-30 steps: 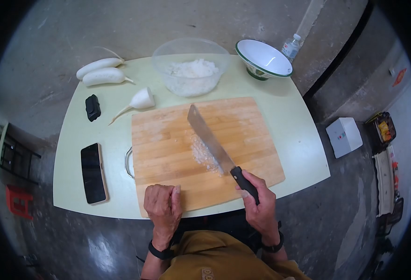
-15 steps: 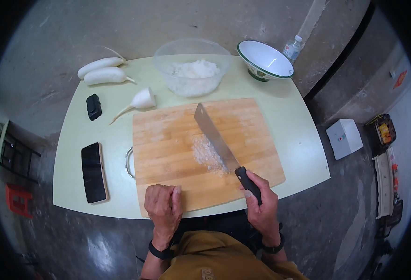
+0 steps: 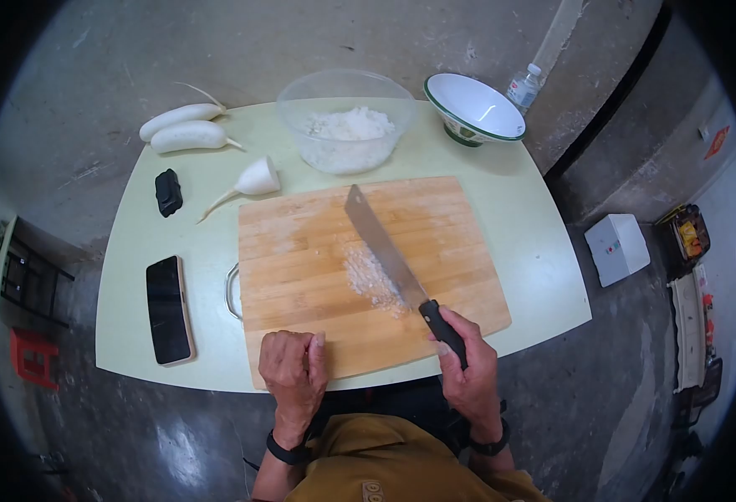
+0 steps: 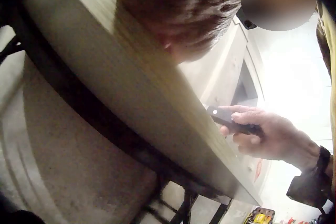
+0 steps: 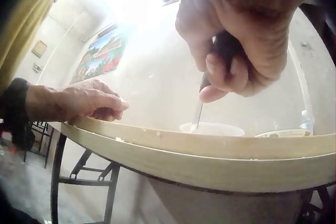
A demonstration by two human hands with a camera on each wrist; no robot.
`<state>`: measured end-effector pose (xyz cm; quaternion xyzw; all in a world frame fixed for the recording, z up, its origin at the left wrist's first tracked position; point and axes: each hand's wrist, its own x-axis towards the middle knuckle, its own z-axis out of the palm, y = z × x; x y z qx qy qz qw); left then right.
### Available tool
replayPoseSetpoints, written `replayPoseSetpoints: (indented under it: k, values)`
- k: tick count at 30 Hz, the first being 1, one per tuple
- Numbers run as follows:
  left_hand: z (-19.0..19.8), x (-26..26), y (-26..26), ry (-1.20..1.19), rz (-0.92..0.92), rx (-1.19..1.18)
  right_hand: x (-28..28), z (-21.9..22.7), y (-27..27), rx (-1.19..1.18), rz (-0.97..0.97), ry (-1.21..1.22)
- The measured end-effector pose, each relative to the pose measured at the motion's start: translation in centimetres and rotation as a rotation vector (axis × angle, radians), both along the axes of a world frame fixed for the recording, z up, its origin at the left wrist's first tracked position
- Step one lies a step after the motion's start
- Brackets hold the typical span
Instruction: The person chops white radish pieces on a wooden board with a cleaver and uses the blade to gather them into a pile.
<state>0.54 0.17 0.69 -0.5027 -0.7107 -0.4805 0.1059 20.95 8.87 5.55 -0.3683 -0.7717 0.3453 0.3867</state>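
Observation:
My right hand [image 3: 468,364] grips the black handle of a kitchen knife [image 3: 379,243]. The broad blade slants up and left over the wooden cutting board [image 3: 293,251], along the right side of a small heap of finely chopped white pieces [image 3: 370,276]. From the right wrist view, fingers wrap the handle and the blade points down. My left hand [image 3: 291,368] rests at the board's near left edge, its fingers loosely curled and nothing in them. A cut white radish [image 3: 258,177] with a long root lies beyond the board's far left corner.
Behind the board stands a clear plastic bowl [image 3: 347,155] of chopped white bits. A green-rimmed bowl [image 3: 477,105] and a bottle [image 3: 525,84] are at back right. Two whole radishes [image 3: 188,136], a black object [image 3: 167,192] and a phone [image 3: 169,309] lie on the left.
The knife and right hand have shifted slightly right, the blade then edging back a little left. My left hand stays at the board's edge.

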Motion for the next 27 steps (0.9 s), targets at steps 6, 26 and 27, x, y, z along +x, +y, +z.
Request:
replayPoseSetpoints:
  k: [6, 26, 27]
  values:
    - [-0.15, -0.1, -0.03, -0.017, -0.011, 0.015, -0.16, -0.31, -0.27, 0.003, 0.0, 0.013]
    - [0.26, -0.01, 0.2, -0.003, 0.001, 0.019, 0.52, -0.49, 0.59, 0.019, -0.036, -0.026]
    - [0.18, -0.01, 0.08, -0.01, -0.004, 0.025, 0.52, -0.67, 0.38, 0.024, -0.051, 0.019]
